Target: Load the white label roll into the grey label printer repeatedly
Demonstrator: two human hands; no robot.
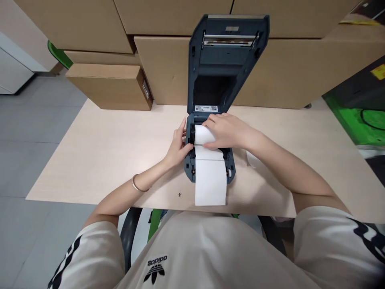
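Note:
A dark grey label printer (190,162) lies on the table with its lid (195,64) raised and leaning back. Inside sits a roll of white labels (202,135), and its loose strip (210,182) runs out over the printer's front toward me. My left hand (178,149) grips the printer's left side, thumb on the inner edge and fingers along the outside. From the right, my right hand (227,131) is curved over the label roll, its fingers on the roll's right part. That hand hides the right end of the roll and its holder.
Large cardboard boxes (168,72) line the back of the light wooden table (120,144), with a smaller carton (105,90) at the back left. A white round object (254,160) is partly hidden beneath my right forearm. A tiny dark bit (179,194) lies near the front edge.

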